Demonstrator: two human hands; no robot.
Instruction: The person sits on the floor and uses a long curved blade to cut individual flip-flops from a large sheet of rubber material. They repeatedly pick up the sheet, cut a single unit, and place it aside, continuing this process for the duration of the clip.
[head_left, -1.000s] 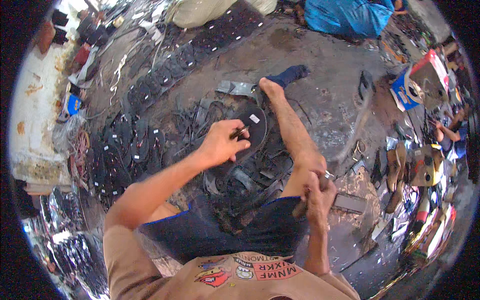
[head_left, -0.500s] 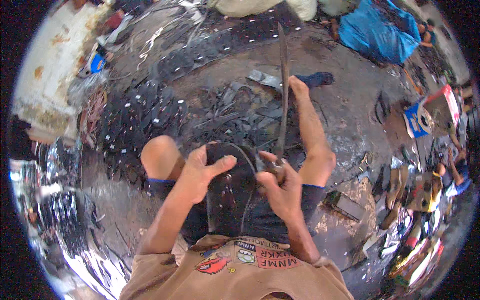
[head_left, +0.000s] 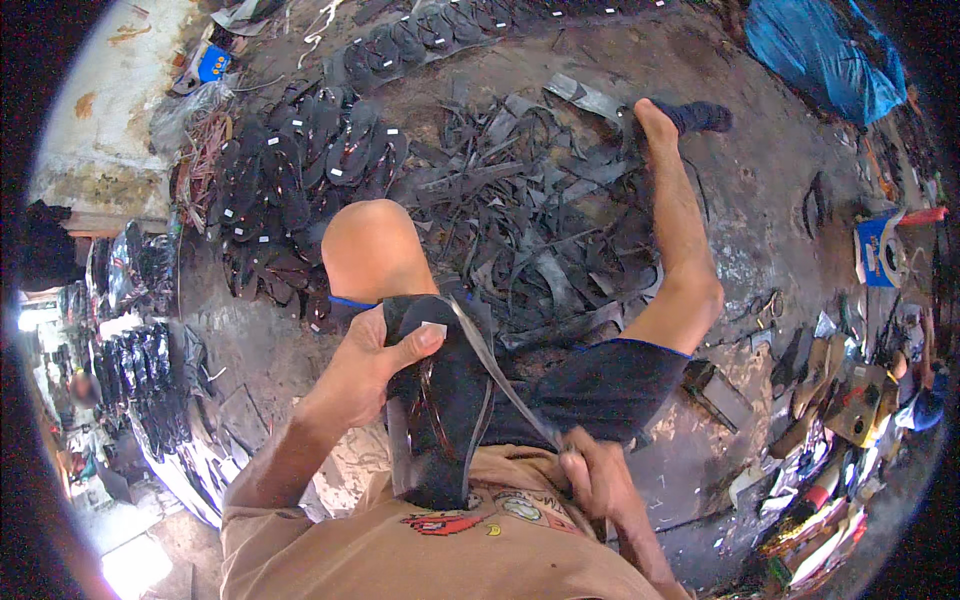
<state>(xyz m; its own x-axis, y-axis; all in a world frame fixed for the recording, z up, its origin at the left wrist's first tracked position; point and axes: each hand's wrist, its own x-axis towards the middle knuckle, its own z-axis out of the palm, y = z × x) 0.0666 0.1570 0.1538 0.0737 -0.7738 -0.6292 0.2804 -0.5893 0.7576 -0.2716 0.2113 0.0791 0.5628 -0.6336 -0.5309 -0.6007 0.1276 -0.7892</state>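
Observation:
My left hand [head_left: 375, 365] grips a black flip-flop [head_left: 455, 400] with a pale rim along its sole, holding it toe-up between my knees. The left thumb presses on its upper face beside a small white label. A long, thin, slightly curved knife [head_left: 490, 355] lies slantwise from the toe end of the flip-flop down to my right hand. The right hand [head_left: 592, 475] is closed around its handle end, low in front of my shirt; the handle itself is hidden by the fingers.
Black rubber offcuts [head_left: 540, 210] heap on the floor ahead. Many black flip-flops with white labels [head_left: 290, 170] lie at left, more in a row [head_left: 440, 35] farther off. A blue sheet [head_left: 825, 55], a blue-and-white box [head_left: 878, 250] and a dark block [head_left: 718, 395] are at right.
My right hand has drawn back toward my body, and the blade has swung from pointing away to slanting across the flip-flop's edge. The flip-flop has shifted slightly left and nearer my shirt.

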